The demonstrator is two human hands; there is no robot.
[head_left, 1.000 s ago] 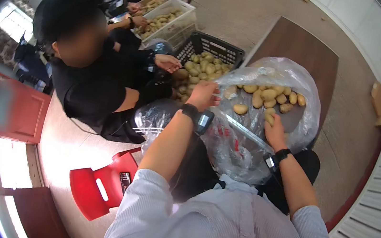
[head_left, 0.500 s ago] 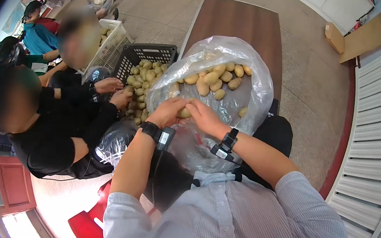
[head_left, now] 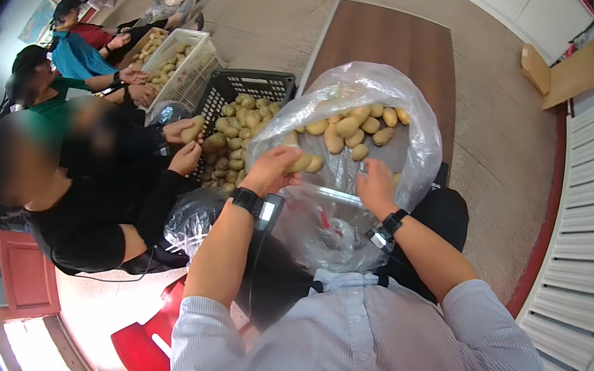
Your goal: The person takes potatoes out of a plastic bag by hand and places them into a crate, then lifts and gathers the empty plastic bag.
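Observation:
My left hand (head_left: pixel 273 170) is closed round a potato (head_left: pixel 299 162) at the left inner side of a clear plastic bag (head_left: pixel 424 131). Another potato (head_left: pixel 315 163) lies right beside the held one. Over the bag's near right part is my right hand (head_left: pixel 378 188), its fingers drawn together; what they grip is too small to make out. Several loose potatoes (head_left: pixel 347 127) rest inside the open bag, mostly toward its far side.
The bag sits on a brown table (head_left: pixel 384 39). Left of it, a black crate (head_left: pixel 251 78) holds many potatoes. A co-worker's hand (head_left: pixel 184 159) is near a raised potato (head_left: pixel 193 129). Farther off stand a white crate (head_left: pixel 204 61) and other people. A red stool (head_left: pixel 140 352) is at lower left.
My hands, together before, are now apart, the right one having moved rightward. The potato in my left hand shows more. The co-worker's potato is now raised. The whole view has shifted slightly.

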